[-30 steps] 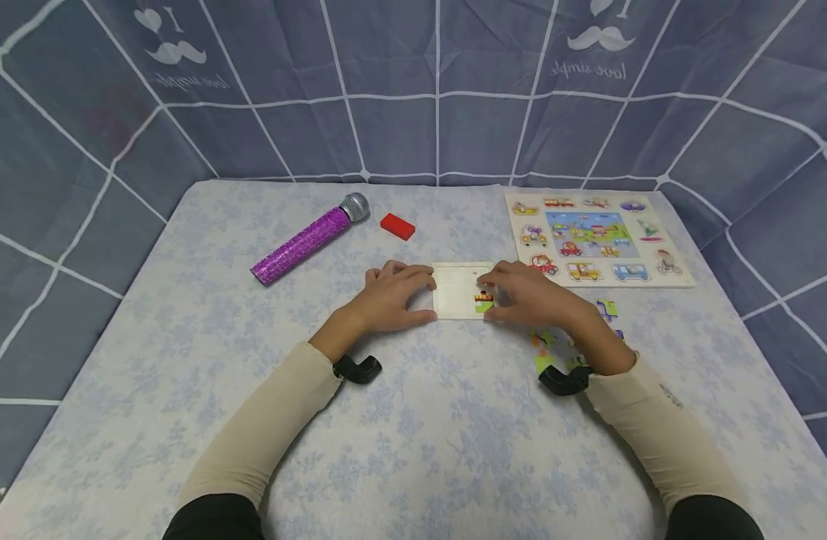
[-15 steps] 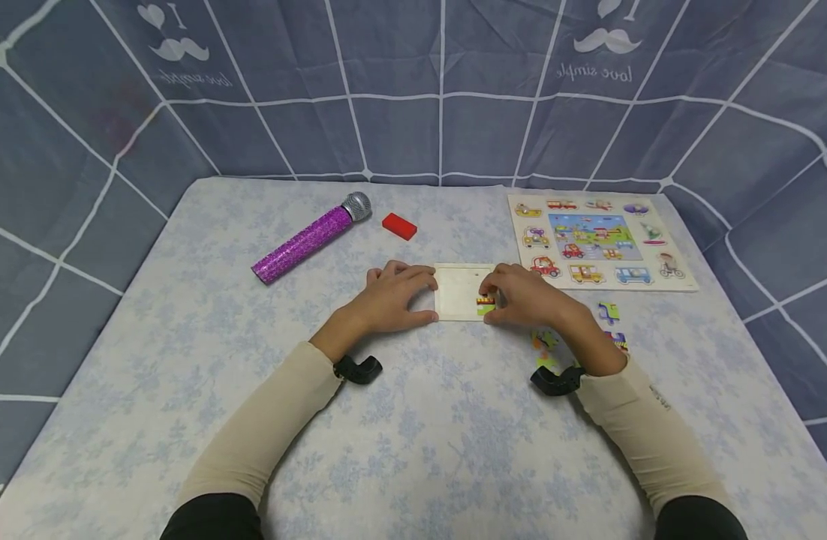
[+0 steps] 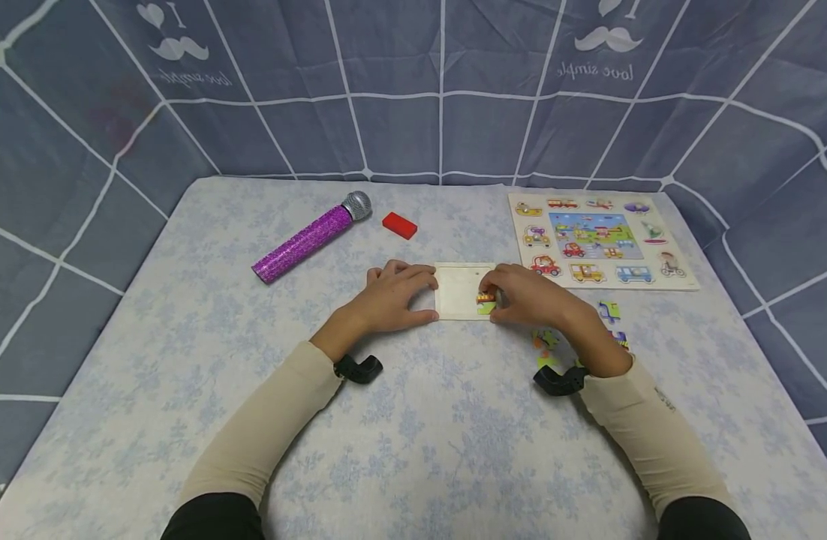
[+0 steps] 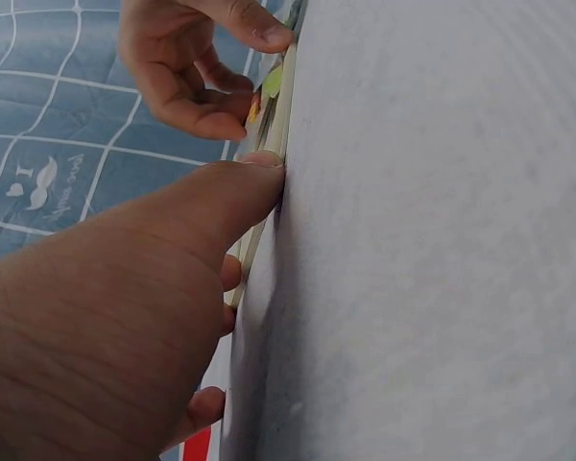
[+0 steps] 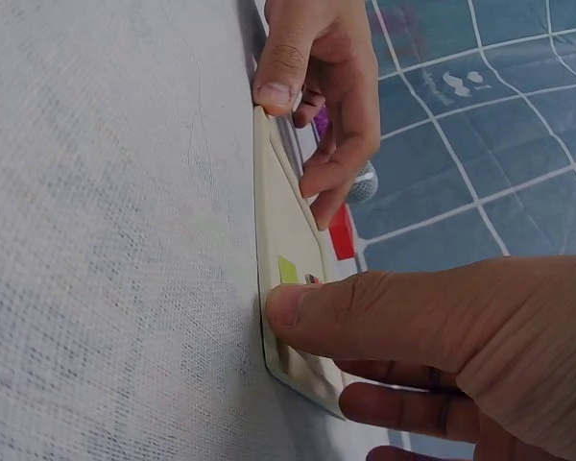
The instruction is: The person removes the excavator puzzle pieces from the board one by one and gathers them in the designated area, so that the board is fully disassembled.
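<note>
A shallow cream-coloured puzzle tray [image 3: 456, 292] lies flat on the table between both hands. My left hand [image 3: 391, 298] holds its left end, with the thumb at the near corner and the fingers toward the far corner. At the right end sits a puzzle piece [image 3: 485, 304] with a red-and-yellow picture over green. My right hand [image 3: 531, 296] bends over this piece and grips it between thumb and fingers; part of it is hidden. In the right wrist view the right thumb [image 5: 293, 312] lies at the tray's near rim, beside the piece's green part.
Several loose puzzle pieces [image 3: 545, 341] lie under and beside the right forearm. A picture board [image 3: 680, 279] with vehicles lies at the back right. A red block [image 3: 399, 226] and a purple glittery microphone [image 3: 304, 244] lie beyond the left hand.
The right thumb has shifted slightly to the right along the tray's near edge. The left hand and the tray stay in place.
</note>
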Demonstrator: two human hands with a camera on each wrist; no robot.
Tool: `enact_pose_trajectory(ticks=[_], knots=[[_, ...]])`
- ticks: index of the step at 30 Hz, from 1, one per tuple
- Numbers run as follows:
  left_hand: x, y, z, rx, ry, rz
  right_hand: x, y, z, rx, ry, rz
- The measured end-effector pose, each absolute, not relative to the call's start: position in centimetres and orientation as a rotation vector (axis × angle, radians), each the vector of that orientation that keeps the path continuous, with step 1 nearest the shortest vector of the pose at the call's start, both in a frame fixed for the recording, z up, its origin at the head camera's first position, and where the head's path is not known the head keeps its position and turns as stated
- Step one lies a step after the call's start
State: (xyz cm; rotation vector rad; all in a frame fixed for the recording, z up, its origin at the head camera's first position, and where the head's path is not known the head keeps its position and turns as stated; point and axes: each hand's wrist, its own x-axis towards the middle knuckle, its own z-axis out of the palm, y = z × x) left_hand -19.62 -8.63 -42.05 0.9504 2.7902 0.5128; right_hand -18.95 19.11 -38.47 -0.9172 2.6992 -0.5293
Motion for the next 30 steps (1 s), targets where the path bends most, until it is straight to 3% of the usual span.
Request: enact_pose_trajectory(ticks=[20, 30], knots=[[-19.6, -8.6, -42.2, 0.957, 2.796, 0.54, -18.9, 19.9, -38.0, -0.958, 2.671, -0.657], [-19.8, -8.8, -42.4, 0.978, 2.797, 0.547, -16.1, 27.0, -36.3, -0.881, 2.735, -0.838]])
